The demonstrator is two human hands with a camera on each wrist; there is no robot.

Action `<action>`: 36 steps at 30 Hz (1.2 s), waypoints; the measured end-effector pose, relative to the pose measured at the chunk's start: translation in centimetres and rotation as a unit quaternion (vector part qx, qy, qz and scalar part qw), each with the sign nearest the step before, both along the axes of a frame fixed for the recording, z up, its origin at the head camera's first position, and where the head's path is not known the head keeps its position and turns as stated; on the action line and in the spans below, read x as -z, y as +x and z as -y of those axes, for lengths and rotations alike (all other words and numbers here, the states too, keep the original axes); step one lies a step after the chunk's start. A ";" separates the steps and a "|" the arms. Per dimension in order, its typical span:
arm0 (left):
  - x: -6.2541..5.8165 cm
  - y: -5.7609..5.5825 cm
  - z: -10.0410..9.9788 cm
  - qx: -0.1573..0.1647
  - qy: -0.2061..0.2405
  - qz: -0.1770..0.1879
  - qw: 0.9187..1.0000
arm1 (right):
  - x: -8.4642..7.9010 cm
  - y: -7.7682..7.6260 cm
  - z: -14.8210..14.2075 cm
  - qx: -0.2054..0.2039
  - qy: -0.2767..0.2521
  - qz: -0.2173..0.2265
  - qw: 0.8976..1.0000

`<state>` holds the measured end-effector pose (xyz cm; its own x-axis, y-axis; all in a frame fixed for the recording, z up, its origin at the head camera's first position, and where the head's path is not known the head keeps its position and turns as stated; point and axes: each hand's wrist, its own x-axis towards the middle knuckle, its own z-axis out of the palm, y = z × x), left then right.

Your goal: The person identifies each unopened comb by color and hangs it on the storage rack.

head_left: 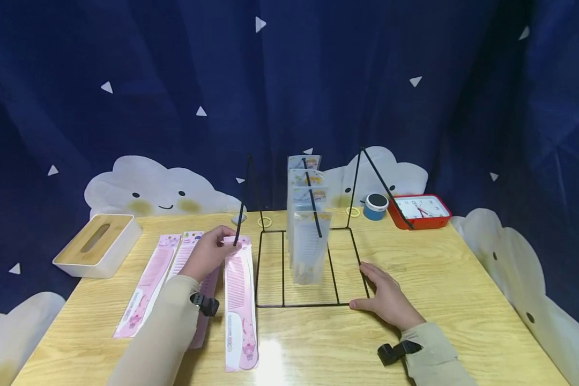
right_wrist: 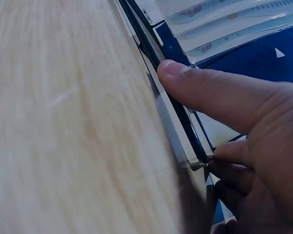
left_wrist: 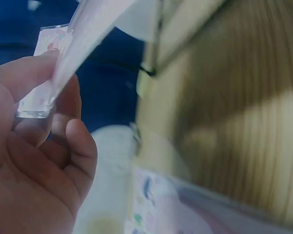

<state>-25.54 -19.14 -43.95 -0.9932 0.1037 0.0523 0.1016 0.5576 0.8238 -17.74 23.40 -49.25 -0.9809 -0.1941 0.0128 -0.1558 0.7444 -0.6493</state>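
Observation:
My left hand (head_left: 207, 254) pinches the top end of a packaged pink comb (head_left: 241, 316) between thumb and fingers. That top end overlaps the left prong of a black wire display rack (head_left: 309, 306) in the head view; in the left wrist view the package (left_wrist: 83, 46) slants up from the fingertips. Around the rack's front right base corner, my right hand (head_left: 383, 295) grips the wire, thumb on the front bar and fingers at the side bar. Several clear comb packages (head_left: 311, 252) hang from the rack's middle prong. More pink comb packages (head_left: 147, 284) lie left, partly hidden by my left forearm.
A white tissue box with a wooden lid (head_left: 113, 252) stands at the table's left. Behind the rack on the right are a blue round speaker (head_left: 375, 209) and a red clock (head_left: 429, 222). Yellow rings (head_left: 353, 212) lie by the back edge, before a dark blue curtain (head_left: 173, 107).

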 end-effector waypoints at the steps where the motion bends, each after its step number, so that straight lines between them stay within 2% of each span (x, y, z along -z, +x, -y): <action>1: -0.3 0.4 -0.1 -0.004 0.015 -0.002 1.000 | 0.0 0.0 0.0 0.000 0.000 0.001 1.000; 5: -1.6 2.3 -0.4 -0.022 0.085 -0.007 0.996 | 0.1 0.1 0.0 0.003 0.002 0.001 1.000; 11: -3.8 5.7 -0.9 -0.038 0.187 -0.020 0.981 | 0.3 -0.1 0.0 0.004 0.001 0.001 1.000; 17: -5.5 8.6 -1.7 -0.014 0.213 -0.077 0.974 | 0.2 0.0 0.0 0.003 0.001 0.000 1.000; 23: -7.4 11.1 -3.8 0.004 0.238 -0.135 0.962 | 0.1 0.1 -0.1 0.002 -0.001 0.000 1.000; 29: -9.0 12.5 -5.3 0.002 0.258 -0.176 0.950 | 0.2 0.1 -0.2 0.000 -0.003 0.001 1.000; 36: -10.2 12.9 -5.8 -0.012 0.298 -0.199 0.933 | 0.1 0.0 -0.1 0.003 0.001 -0.002 1.000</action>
